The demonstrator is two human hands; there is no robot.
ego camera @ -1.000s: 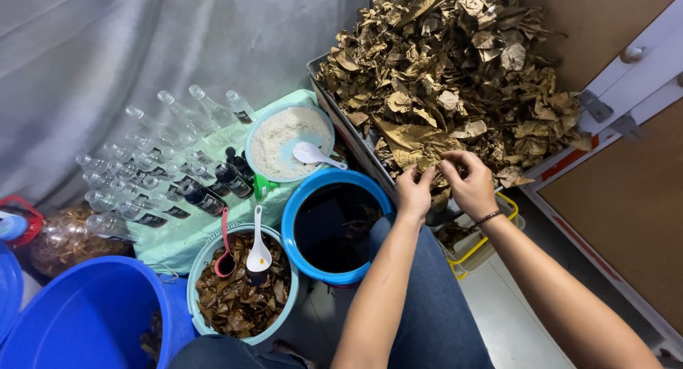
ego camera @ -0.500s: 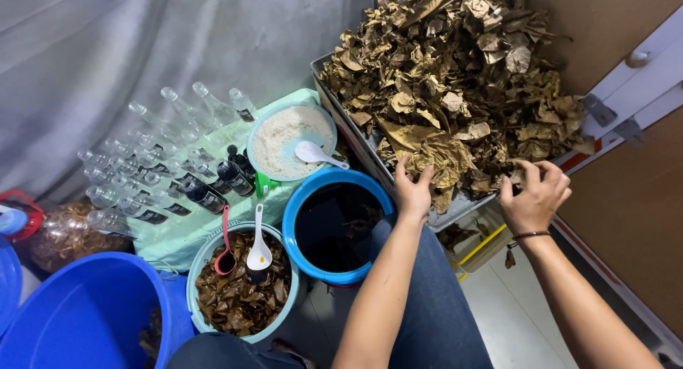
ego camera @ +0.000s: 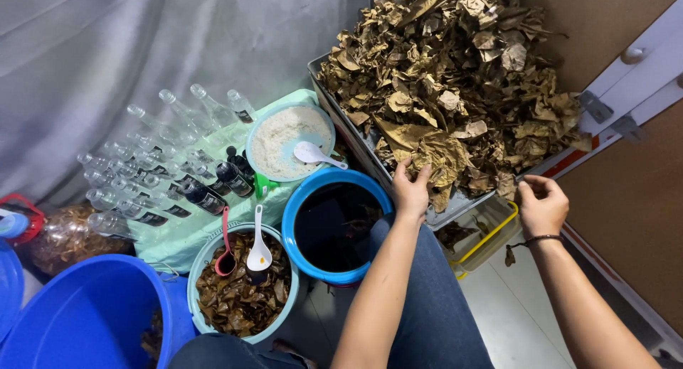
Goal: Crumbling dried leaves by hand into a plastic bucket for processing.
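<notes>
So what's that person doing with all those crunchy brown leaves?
A person sits by a metal tray heaped with dried brown leaves. The left hand rests on a big leaf at the edge of the heap. The right hand is off to the side, fingers pinched, though what it pinches is too small to tell. Nearby stand a blue bucket of dark liquid and a bowl of white powder.

Brown, tan-mottled leaves [ego camera: 455, 92] are touched by the left hand [ego camera: 411, 191]. A blue bucket [ego camera: 336, 227] of dark liquid is seen beside it; a black band is worn below the right hand [ego camera: 542, 205].
</notes>
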